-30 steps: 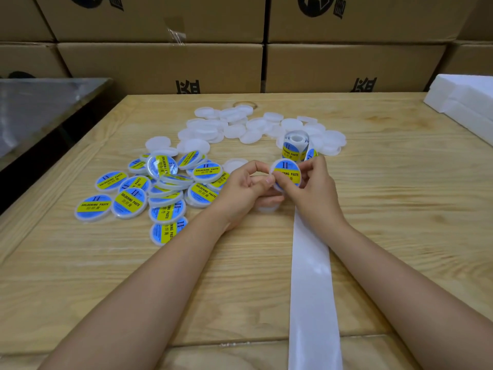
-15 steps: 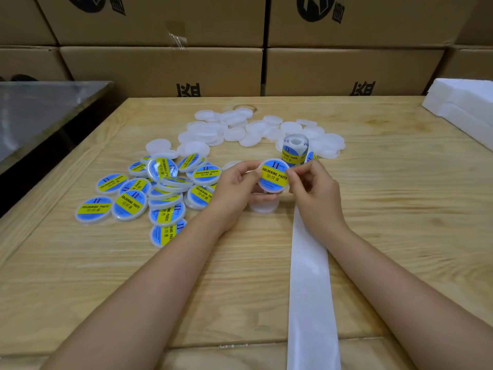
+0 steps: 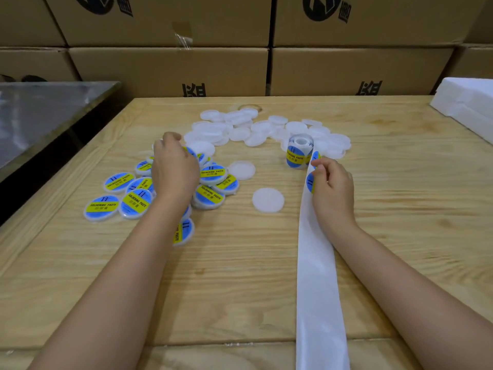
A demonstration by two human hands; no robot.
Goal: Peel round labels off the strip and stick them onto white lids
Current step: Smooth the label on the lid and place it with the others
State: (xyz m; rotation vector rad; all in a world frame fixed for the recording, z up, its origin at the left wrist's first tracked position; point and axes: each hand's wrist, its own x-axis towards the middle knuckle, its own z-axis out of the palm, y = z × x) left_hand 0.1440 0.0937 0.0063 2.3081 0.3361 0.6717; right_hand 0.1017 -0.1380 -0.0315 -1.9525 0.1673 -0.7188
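Right hand: fingers curled, thumb and forefinger tips pinching the edge of the label strip, just below the label roll. One round label, blue with a yellow band, sits on the strip right at the palm and is partly hidden by it. Another peeks out above the fingertips. The strip lies flat on the wooden table and runs from the roll past the right wrist to the near edge, bare white backing all the way down.

Left hand: motion-blurred, palm down over the pile of labelled lids, fingers bent down into it. Can't tell if it grips a lid or just touches.

Between the hands: two plain white lids, apart from each other. Nearer lid is flat side up. Farther lid is rim up, just beside the labelled pile. Heap of unlabelled lids is behind, with the roll standing upright at its near right edge.

Around: cardboard boxes stacked along the far side, white foam blocks far right, steel-topped surface left of the table.
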